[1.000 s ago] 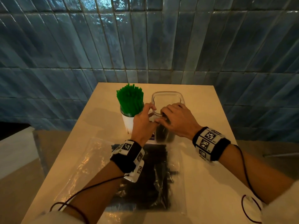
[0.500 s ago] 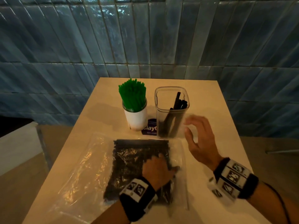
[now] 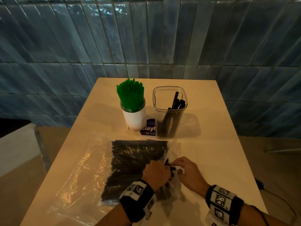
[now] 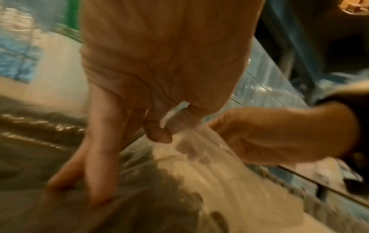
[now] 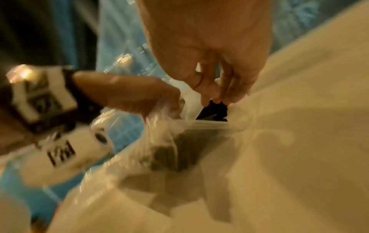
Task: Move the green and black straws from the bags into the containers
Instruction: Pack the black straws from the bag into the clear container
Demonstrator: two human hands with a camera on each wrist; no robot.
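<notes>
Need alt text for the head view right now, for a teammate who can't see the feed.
Both hands work at the mouth of a clear bag of black straws lying on a pale table: the left hand holds the plastic while the right hand pinches a few straw ends. Behind stand a white cup packed with green straws and a clear container holding a few black ones.

On the table (image 3: 211,128) before me, the bag of straws (image 3: 135,163) lies flat at six o'clock. Beyond it, at twelve o'clock, two containers stand side by side: the round cup (image 3: 135,118) at eleven, straws (image 3: 130,95) upright in it, and the square jar (image 3: 169,111) at one, a few straws (image 3: 176,103) leaning inside. A printed card (image 3: 149,129) lies between and under them. My left hand (image 3: 154,173) rests on the bag's right edge; my right hand (image 3: 189,172) meets it from three o'clock at the bag's mouth.
</notes>
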